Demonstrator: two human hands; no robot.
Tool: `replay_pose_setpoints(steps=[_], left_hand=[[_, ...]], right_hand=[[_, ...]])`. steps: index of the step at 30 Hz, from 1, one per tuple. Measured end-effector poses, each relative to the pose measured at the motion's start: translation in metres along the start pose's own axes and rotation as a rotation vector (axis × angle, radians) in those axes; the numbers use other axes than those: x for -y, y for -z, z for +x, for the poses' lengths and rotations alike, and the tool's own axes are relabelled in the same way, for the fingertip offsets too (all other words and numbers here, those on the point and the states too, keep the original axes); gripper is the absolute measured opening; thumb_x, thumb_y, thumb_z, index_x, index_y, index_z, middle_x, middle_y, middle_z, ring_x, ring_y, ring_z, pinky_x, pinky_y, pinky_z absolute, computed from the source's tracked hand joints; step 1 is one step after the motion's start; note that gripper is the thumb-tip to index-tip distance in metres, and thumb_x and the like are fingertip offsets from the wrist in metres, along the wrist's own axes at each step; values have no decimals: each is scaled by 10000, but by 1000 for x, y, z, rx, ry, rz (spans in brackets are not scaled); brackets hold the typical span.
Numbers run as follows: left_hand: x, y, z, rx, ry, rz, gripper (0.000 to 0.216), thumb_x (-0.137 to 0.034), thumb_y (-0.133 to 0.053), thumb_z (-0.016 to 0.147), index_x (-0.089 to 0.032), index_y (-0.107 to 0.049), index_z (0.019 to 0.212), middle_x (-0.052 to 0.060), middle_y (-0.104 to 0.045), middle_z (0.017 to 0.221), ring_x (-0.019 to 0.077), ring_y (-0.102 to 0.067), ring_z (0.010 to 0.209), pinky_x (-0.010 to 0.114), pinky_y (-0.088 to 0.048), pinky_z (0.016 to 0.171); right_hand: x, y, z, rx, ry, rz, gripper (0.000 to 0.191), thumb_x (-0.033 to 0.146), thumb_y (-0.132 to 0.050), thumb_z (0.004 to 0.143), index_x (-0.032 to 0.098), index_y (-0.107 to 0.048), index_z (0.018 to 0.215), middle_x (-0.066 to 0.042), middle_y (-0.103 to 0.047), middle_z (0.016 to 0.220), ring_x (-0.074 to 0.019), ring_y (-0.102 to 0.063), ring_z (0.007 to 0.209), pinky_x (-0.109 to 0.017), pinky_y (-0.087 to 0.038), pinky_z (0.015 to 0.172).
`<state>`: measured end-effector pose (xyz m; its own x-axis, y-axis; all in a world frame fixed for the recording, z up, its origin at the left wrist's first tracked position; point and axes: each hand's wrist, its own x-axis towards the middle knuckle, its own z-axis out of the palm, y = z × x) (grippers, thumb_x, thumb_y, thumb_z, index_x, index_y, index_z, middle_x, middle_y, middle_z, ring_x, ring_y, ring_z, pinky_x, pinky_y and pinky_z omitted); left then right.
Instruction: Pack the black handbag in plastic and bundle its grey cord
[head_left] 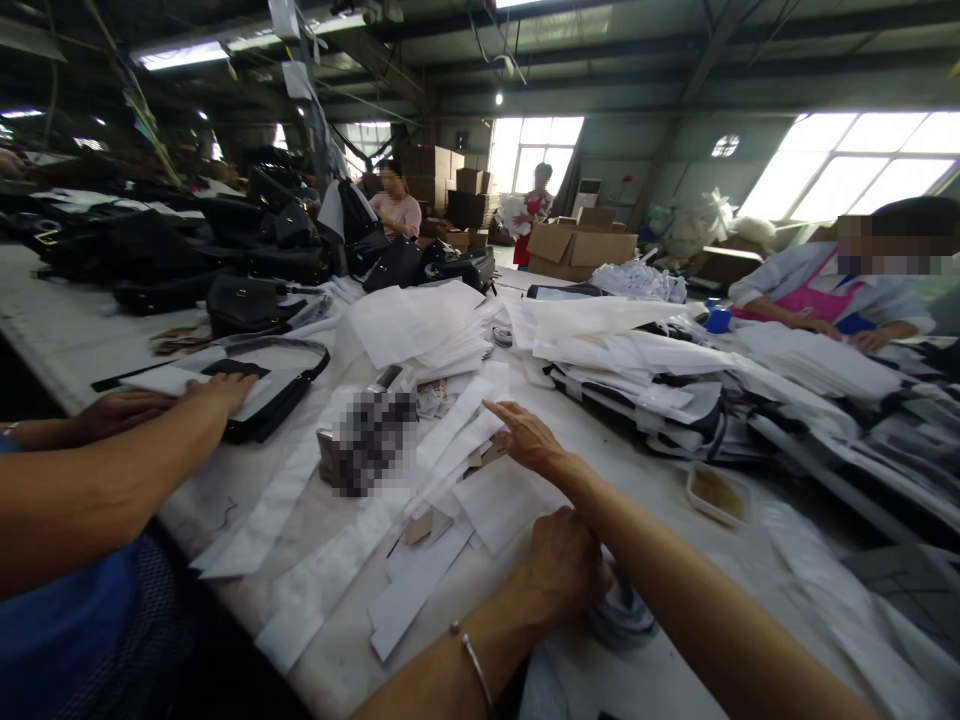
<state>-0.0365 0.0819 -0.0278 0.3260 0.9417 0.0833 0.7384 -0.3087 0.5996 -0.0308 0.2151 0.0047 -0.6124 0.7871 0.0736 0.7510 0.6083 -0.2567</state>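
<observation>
My right hand point(531, 438) reaches across the table, its fingers stretched out at the edge of long white paper strips point(457, 425). Closer to me and partly beneath the right forearm, my left hand point(566, 565) is closed in a fist. What it holds, if anything, is hidden. A grey, rolled-looking bundle point(622, 612) lies just beside that fist. White paper sheets point(506, 500) and small brown card pieces point(418, 528) are scattered in front of my hands. To the left of the strips stands a blurred-out object point(367, 440).
A co-worker's hands point(221, 390) work on a black bag point(262, 420) at left. A stack of white sheets point(420, 325) sits ahead. Wrapped bags point(637, 400) and a shallow plastic tub point(718, 494) lie right. Another person in a pink apron point(802, 300) handles white material.
</observation>
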Motion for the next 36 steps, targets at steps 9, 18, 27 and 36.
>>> replay_pose_setpoints(steps=[9,18,27,36], left_hand=[[1,-3,4,19,-32,64,295,-218,-571,738,-135,-684,997,165,-704,982,327,-672,888,417,-545,686],[0,1,-1,60,-9,92,318,-250,-582,769,-149,-657,1062,135,-680,1048,313,-643,956,414,-549,770],[-3,8,-1,60,-26,141,252,-252,-572,805,-166,-669,1021,107,-677,1058,260,-634,989,356,-542,838],[-3,9,-1,49,-17,164,236,-286,-593,819,-199,-674,1022,74,-676,1061,238,-643,981,321,-529,828]], right_hand=[[-21,7,-2,152,40,-26,273,147,-601,814,218,-753,1029,-64,-746,1052,-220,-658,1019,-259,-447,863],[-18,20,5,396,-116,-24,247,117,-678,629,190,-745,855,-68,-740,915,-221,-673,839,-243,-464,650],[-72,32,-50,313,-394,226,115,126,-662,576,189,-642,670,34,-606,556,-134,-578,555,-210,-406,500],[-83,67,-148,38,-444,692,206,261,-568,705,182,-630,884,32,-617,660,-116,-576,597,-223,-461,555]])
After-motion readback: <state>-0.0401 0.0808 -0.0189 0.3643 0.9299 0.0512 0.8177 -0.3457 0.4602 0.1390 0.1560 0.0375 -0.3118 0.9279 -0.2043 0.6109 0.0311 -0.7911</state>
